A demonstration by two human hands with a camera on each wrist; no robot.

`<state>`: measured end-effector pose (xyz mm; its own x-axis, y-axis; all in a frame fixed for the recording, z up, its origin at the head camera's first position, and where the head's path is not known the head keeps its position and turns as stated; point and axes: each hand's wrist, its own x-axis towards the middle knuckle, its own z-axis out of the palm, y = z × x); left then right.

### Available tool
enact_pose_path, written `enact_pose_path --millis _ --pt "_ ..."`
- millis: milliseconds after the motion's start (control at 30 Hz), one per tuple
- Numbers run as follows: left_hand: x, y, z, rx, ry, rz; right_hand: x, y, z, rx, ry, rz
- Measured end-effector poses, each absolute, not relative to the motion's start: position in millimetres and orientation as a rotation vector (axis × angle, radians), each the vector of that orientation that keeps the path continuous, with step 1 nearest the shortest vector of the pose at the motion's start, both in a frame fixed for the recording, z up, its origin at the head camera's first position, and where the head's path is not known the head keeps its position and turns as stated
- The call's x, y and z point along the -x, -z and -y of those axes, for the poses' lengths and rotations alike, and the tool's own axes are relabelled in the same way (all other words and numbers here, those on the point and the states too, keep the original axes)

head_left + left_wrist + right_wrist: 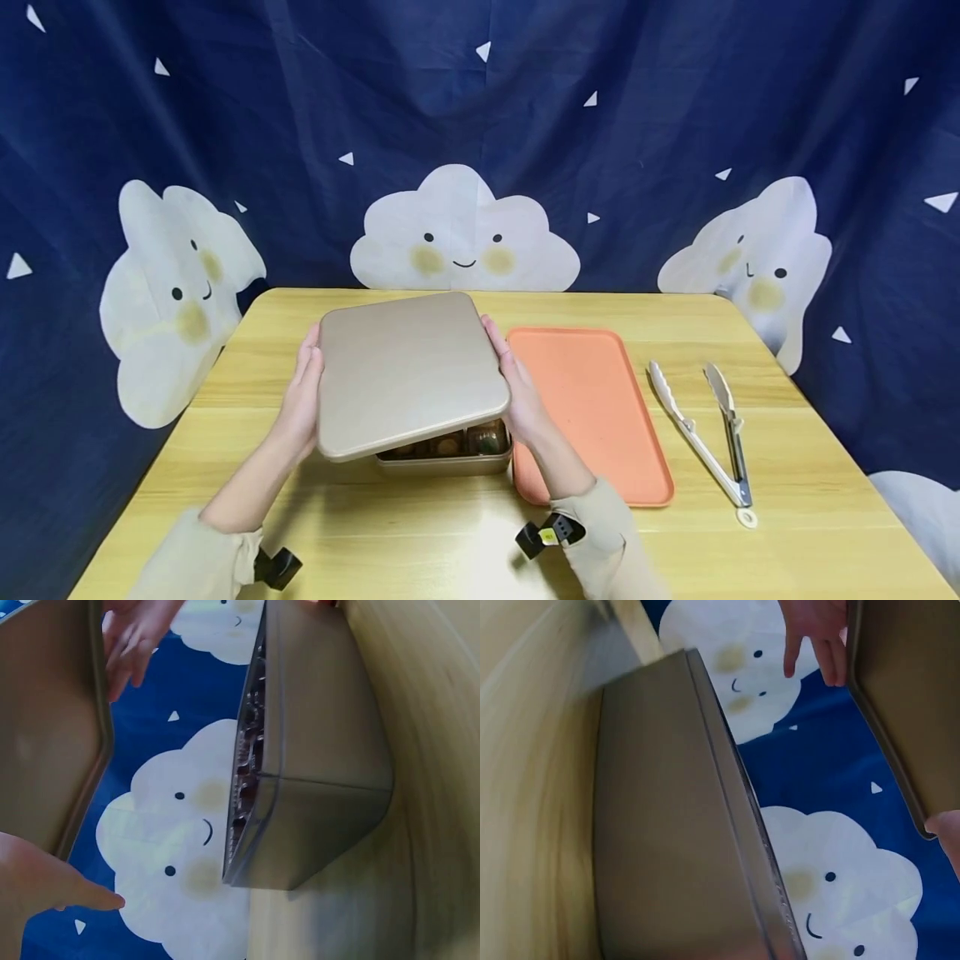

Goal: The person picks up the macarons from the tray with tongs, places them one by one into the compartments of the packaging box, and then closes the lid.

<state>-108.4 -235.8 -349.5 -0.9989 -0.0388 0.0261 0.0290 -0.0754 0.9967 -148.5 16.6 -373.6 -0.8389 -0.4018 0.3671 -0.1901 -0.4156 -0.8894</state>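
A flat, beige-brown rectangular lid (408, 375) is held aloft and tilted between both hands. My left hand (300, 400) grips its left side, and my right hand (521, 396) grips the right side. Below the lid stands a matching box (446, 467), largely covered by it in the head view. Through the gap at the front, dark compartments with clear plastic-looking contents (487, 437) show. Both wrist views show open space between the box (330, 697) and the lid's underside (919, 697).
To the right of the box lies an orange tray (592, 417) on the wooden table (375, 542). Farther right, spread tongs (720, 467) rest with their tips pointing away. A dark blue curtain (420, 100) with smiling clouds hangs behind the table.
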Motion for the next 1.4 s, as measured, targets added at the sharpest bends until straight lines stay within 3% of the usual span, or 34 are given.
enact_pose_path --millis 300,767,1400 --pt "114 361 225 -0.141 2.262 2.028 150 378 -32 0.933 2.209 -1.945" --pt "124 392 216 0.104 2.166 2.184 158 404 -56 1.043 1.96 -2.113" --pt "138 428 211 0.146 2.033 2.318 163 432 -70 0.974 1.704 -2.171"
